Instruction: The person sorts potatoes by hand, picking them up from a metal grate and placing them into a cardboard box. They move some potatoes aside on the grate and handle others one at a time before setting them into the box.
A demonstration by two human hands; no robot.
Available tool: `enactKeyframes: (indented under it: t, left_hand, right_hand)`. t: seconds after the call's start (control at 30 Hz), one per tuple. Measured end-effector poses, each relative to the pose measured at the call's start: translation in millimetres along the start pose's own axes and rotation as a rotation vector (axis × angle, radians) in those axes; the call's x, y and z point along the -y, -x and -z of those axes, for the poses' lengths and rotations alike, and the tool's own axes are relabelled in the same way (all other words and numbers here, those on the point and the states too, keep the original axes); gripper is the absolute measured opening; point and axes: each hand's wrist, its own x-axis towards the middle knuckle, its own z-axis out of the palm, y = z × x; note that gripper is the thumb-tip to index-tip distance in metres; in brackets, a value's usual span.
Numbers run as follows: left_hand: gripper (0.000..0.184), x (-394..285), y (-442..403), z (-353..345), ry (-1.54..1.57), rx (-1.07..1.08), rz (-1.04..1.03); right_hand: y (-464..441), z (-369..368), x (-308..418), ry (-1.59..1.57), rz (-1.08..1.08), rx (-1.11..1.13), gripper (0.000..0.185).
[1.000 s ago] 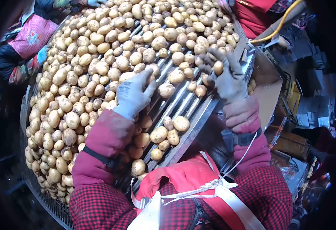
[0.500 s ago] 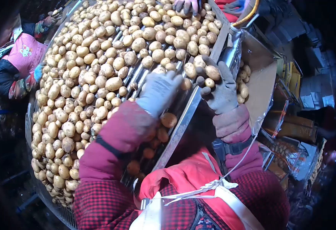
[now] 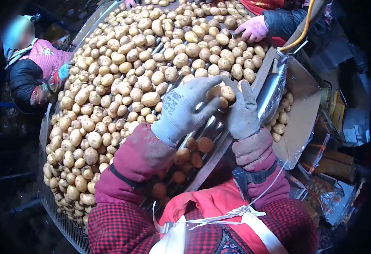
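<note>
Gloved in grey, my left hand [image 3: 185, 108] curves around potatoes at the metal rollers, its fingertips close to my right hand [image 3: 242, 112]. Between the two hands are a few potatoes [image 3: 227, 92], held against the fingers. My right hand, also in a grey glove, is cupped with its fingers bent around them. A wide heap of potatoes [image 3: 91, 155] covers the roller table to the left and ahead. Under my left forearm, more potatoes [image 3: 182, 156] lie in shadow on the rollers.
A lined cardboard box [image 3: 297, 144] with potatoes stands at the right, beside the table's metal edge [image 3: 211, 163]. A person in pink [image 3: 48, 57] is at the far left. Another person's pink-gloved hand [image 3: 254, 28] touches potatoes at the top right. A yellow hose [image 3: 300, 39] hangs there.
My left hand has moved right and forward over the rollers, up to my right hand. Potatoes are now between both hands. The co-worker's pink-gloved hand has shifted, and the view has turned slightly.
</note>
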Motion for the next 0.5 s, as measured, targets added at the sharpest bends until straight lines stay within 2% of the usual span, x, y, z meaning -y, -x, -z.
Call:
enactKeyframes:
  t: [0.07,0.1,0.17,0.2,0.27,0.3,0.33,0.4,0.5]
  left_hand:
    - [0.050,11,-10,17,-0.097,-0.027,-0.081]
    - [0.051,27,-17,24,-0.198,-0.054,-0.058]
    - [0.053,77,-23,25,-0.456,-0.074,0.049]
    - [0.055,92,-22,24,-0.596,0.003,0.162]
    - [0.055,116,-7,15,-0.652,0.173,0.200]
    - [0.052,108,2,10,-0.728,0.137,0.118]
    - [0.043,93,4,10,-0.716,0.145,0.107]
    - [0.037,85,9,16,-0.463,0.123,0.094]
    - [0.036,115,1,43,-0.530,0.016,0.047]
  right_hand:
    - [-13,-2,-9,-0.017,0.023,0.079,0.054]
    - [-17,-4,-13,-0.032,0.045,0.145,0.053]
    - [-25,-6,-11,-0.200,-0.056,0.231,0.053]
    - [-29,-6,-7,-0.350,-0.181,0.251,0.054]
    - [-32,-6,-6,-0.354,-0.207,0.252,0.058]
    - [-31,-5,-4,-0.371,-0.225,0.259,0.058]
    - [-31,-3,-4,-0.389,-0.245,0.264,0.059]
    - [-35,2,-7,-0.397,-0.259,0.266,0.059]
    - [-41,6,-10,-0.380,-0.251,0.361,0.058]
